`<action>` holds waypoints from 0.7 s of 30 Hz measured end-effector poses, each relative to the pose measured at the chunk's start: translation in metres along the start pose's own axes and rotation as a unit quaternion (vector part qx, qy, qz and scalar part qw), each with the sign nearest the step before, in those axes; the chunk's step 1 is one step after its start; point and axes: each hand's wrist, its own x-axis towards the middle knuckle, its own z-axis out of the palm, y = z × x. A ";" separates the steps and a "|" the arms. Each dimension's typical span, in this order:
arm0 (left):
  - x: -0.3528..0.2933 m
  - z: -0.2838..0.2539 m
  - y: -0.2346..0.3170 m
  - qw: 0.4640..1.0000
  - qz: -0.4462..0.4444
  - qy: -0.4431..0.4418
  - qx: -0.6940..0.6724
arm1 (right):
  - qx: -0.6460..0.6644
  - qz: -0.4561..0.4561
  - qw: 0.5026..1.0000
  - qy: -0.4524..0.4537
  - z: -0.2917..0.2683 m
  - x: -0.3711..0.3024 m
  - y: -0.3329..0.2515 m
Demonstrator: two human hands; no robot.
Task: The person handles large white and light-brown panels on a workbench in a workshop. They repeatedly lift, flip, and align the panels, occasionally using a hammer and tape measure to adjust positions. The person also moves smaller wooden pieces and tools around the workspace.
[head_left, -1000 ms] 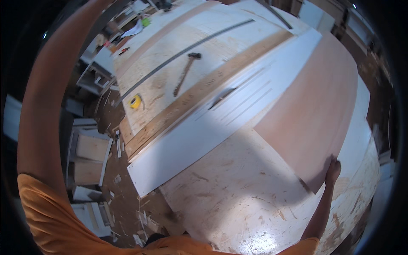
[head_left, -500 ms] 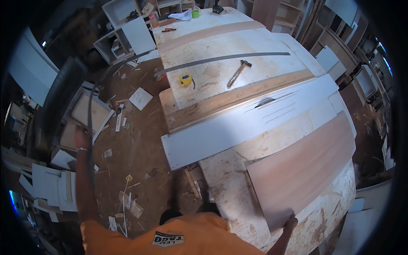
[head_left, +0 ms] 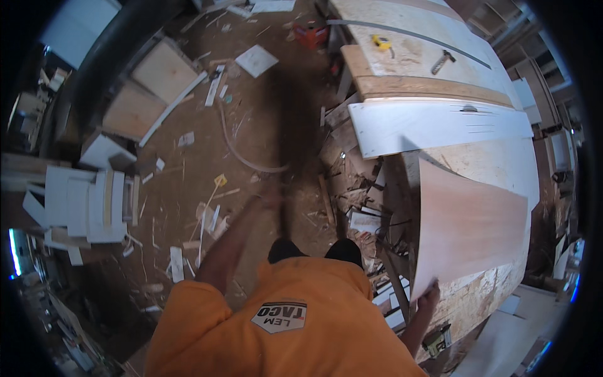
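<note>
My right hand (head_left: 429, 298) grips the near corner of a thin reddish-brown plywood sheet (head_left: 474, 220), which bows and lies over the near part of the workbench (head_left: 458, 305). Low over the floor, my left hand (head_left: 273, 196) is smeared by motion, and its fingers cannot be made out. A thin, curved, pale strip (head_left: 235, 149) arcs down close to that hand; whether the hand holds it is unclear. Beyond the sheet, a long white board (head_left: 427, 129) lies across the bench, with a wooden plank (head_left: 440, 89) behind it.
A yellow tape measure (head_left: 381, 42), a hammer (head_left: 443, 61) and a long grey strip (head_left: 414, 36) lie farther along the bench. Offcuts litter the brown floor (head_left: 182, 163). White panels (head_left: 85, 204) are stacked at left, below wooden boxes (head_left: 147, 88). A red object (head_left: 311, 34) stands beside the bench.
My left hand has swung from the far left toward the middle, close to my body. The view has turned left and down. My right hand stays at the plywood's corner, now bowed more.
</note>
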 end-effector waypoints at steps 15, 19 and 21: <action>-0.172 0.069 0.086 0.966 0.249 -0.038 -0.064 | -0.512 -0.174 0.818 -0.195 0.168 -0.203 0.030; -0.245 -0.004 0.087 0.922 0.365 0.042 0.124 | -0.436 -0.524 0.731 -0.031 0.195 -0.168 -0.086; -0.292 -0.020 0.116 0.969 0.246 0.023 -0.012 | -0.429 -0.602 0.672 -0.042 0.212 -0.158 -0.147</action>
